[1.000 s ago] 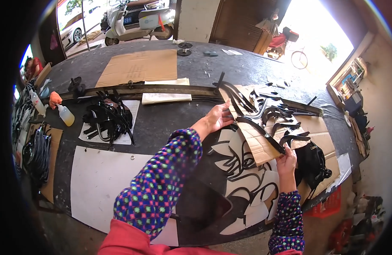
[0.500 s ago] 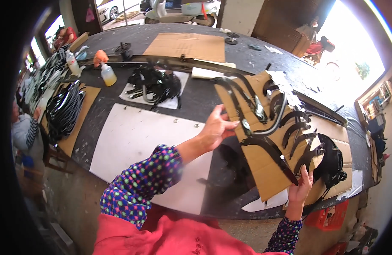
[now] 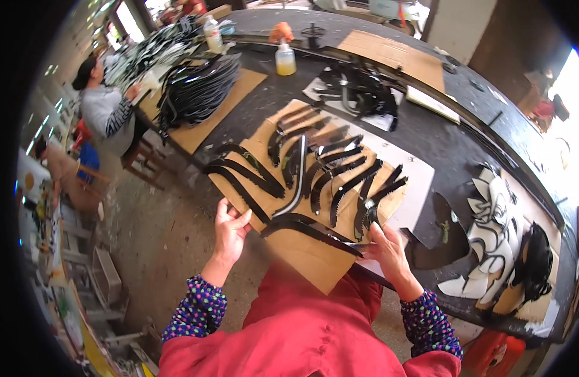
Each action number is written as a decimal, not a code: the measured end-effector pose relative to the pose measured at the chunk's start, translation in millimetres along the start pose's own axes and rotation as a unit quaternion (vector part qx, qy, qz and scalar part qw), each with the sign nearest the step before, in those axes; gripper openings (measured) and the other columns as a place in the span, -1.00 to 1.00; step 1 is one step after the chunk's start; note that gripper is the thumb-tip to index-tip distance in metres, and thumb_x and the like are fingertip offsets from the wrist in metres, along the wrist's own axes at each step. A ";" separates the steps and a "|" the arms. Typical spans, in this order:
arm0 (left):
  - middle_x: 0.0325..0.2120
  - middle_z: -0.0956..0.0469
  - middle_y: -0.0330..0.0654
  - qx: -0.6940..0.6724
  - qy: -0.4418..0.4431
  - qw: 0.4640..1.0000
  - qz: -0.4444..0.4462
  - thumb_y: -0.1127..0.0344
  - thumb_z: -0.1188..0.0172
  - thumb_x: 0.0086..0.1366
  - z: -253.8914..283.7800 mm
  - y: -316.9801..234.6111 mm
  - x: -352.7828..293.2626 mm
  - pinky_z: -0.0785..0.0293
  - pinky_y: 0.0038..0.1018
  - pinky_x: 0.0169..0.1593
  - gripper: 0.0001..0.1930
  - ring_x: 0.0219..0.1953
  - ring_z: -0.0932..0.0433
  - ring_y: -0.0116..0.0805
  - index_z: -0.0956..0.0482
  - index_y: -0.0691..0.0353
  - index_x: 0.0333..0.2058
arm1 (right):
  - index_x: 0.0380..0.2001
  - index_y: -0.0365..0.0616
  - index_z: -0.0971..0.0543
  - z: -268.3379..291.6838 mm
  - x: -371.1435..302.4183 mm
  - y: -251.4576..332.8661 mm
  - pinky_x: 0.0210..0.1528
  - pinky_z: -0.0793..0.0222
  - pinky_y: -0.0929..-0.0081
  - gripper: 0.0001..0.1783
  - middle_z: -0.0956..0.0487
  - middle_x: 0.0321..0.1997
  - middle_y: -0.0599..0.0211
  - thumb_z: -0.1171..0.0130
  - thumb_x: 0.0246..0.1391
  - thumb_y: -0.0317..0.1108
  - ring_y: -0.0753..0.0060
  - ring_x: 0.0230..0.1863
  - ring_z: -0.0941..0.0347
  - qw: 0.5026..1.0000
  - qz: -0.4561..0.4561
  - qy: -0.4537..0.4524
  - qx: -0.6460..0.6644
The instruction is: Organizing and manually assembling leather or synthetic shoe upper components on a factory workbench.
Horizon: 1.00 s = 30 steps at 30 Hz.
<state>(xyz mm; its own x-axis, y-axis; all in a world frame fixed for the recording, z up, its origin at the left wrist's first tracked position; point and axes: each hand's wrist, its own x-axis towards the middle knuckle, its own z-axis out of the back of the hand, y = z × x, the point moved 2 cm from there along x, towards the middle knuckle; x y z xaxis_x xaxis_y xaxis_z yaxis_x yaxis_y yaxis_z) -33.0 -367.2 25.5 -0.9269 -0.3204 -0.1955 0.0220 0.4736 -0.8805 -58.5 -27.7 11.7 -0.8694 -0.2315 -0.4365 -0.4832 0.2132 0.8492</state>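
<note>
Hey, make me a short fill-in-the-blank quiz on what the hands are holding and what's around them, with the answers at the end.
1. The left hand and right hand hold a cardboard sheet coloured ____.
2. The curved strips lying on the cardboard sheet are mostly coloured ____.
3. The orange-topped bottle contains liquid coloured ____.
4. In the picture, the white leaf-shaped pieces lie to the ____ of the right hand.

Missing words: brown; black; yellow; right.
</note>
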 end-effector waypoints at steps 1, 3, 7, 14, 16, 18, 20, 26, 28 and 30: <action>-0.05 -0.50 -0.13 -0.006 -0.009 1.000 0.008 0.61 -0.14 0.22 16.3 6.1 -0.7 -0.53 -0.32 0.01 -0.52 -0.04 -0.53 -0.29 -0.24 0.16 0.08 | -0.19 -0.26 -0.43 2.9 1.1 -1.2 -0.48 -0.57 0.46 -0.57 -0.52 -0.37 0.25 -0.05 0.29 -0.03 0.37 -0.46 -0.58 0.998 -0.034 0.021 -0.047; -0.09 -0.53 -0.15 0.035 -0.046 0.997 0.052 0.60 -0.15 0.21 37.3 19.8 -2.0 -0.52 -0.36 -0.01 -0.54 -0.07 -0.54 -0.31 -0.27 0.17 0.06 | -0.27 -0.32 -0.47 3.7 0.3 13.5 -0.60 -0.50 0.50 -0.56 -0.58 -0.48 0.12 -0.07 0.28 -0.05 0.30 -0.59 -0.58 0.975 -0.081 0.063 -0.196; -0.32 -0.60 -0.16 0.185 -0.058 0.973 0.126 0.37 -0.26 0.23 49.1 10.6 -9.8 -0.46 -0.49 -0.18 -0.75 -0.30 -0.55 -0.45 -0.46 0.21 -0.14 | -0.30 -0.31 -0.48 -11.4 -9.5 64.1 -0.49 -0.46 0.32 -0.72 -0.60 -0.48 0.02 -0.10 0.24 -0.25 0.18 -0.58 -0.57 0.774 0.042 -0.038 -0.631; -0.31 -0.58 -0.08 0.538 -0.018 0.833 -0.128 0.14 -0.24 0.27 15.1 -48.8 33.9 -0.42 -0.38 -0.14 -0.68 -0.27 -0.53 -0.23 -0.51 0.34 -0.29 | 0.22 -0.27 -0.19 -18.6 54.6 46.8 -0.12 -0.41 0.34 -0.32 -0.49 -0.16 -0.03 -0.23 0.11 -0.35 0.21 -0.21 -0.46 0.723 0.243 -0.085 -0.640; -0.14 -0.52 -0.01 0.524 0.027 0.815 -0.248 0.07 -0.23 0.26 -9.9 -40.7 80.5 -0.38 -0.30 0.01 -0.58 -0.06 -0.46 -0.11 -0.48 0.36 -0.15 | 0.24 -0.27 -0.17 -45.4 65.5 57.9 0.01 -0.36 0.28 -0.30 -0.45 -0.03 -0.14 -0.23 0.12 -0.31 0.06 -0.07 -0.43 0.777 0.186 -0.084 -0.596; 0.00 -0.40 0.04 0.558 0.025 0.776 -0.292 -0.03 -0.24 0.23 -24.9 -17.1 131.6 -0.32 -0.21 0.13 -0.43 0.07 -0.36 -0.03 -0.42 0.37 -0.01 | 0.24 -0.26 -0.19 -48.9 80.9 49.4 0.12 -0.33 0.25 -0.28 -0.42 0.10 -0.19 -0.24 0.11 -0.24 -0.01 0.07 -0.41 0.867 0.136 -0.064 -0.476; 0.05 -0.35 0.06 0.577 0.027 0.770 -0.271 -0.08 -0.25 0.20 -51.0 -9.3 163.1 -0.29 -0.17 0.17 -0.35 0.10 -0.31 0.02 -0.39 0.38 0.04 | 0.23 -0.26 -0.21 -53.4 91.1 43.2 0.11 -0.34 0.25 -0.29 -0.42 0.10 -0.17 -0.25 0.10 -0.24 0.02 0.05 -0.42 0.872 0.163 -0.077 -0.454; -0.02 -0.29 0.12 0.672 0.003 0.724 -0.158 -0.07 -0.32 0.11 -66.8 5.9 180.7 -0.28 -0.09 0.16 -0.23 0.10 -0.28 0.01 -0.31 0.50 0.04 | 0.18 -0.20 -0.31 -49.0 74.1 43.9 0.12 -0.31 0.29 -0.37 -0.42 0.10 0.06 -0.27 0.08 -0.23 0.17 0.08 -0.36 0.795 0.230 -0.152 -0.540; 0.01 -0.27 0.13 0.674 0.002 0.717 -0.180 -0.06 -0.31 0.13 -61.8 9.6 179.1 -0.28 -0.09 0.15 -0.25 0.11 -0.28 0.02 -0.30 0.50 0.04 | 0.18 -0.21 -0.31 -40.4 67.8 35.2 0.11 -0.31 0.30 -0.36 -0.41 0.10 0.07 -0.27 0.07 -0.25 0.18 0.08 -0.35 0.817 0.217 -0.159 -0.510; 0.11 -0.21 0.15 0.689 0.001 0.688 -0.230 0.01 -0.25 0.19 -67.0 13.9 171.0 -0.29 -0.11 0.15 -0.31 0.14 -0.27 0.02 -0.28 0.49 0.07 | 0.19 -0.22 -0.30 -41.1 68.2 27.1 0.12 -0.29 0.29 -0.34 -0.39 0.10 0.08 -0.28 0.04 -0.30 0.19 0.08 -0.33 0.809 0.222 -0.174 -0.515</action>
<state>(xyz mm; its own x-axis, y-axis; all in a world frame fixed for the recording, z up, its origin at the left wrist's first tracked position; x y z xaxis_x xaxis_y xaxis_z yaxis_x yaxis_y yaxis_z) -216.2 -360.5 8.8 -0.9551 -0.1746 0.2395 0.0593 -0.9043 -0.4228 -126.6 -76.7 17.2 -0.9967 -0.0292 0.0756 0.0721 -0.7444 0.6638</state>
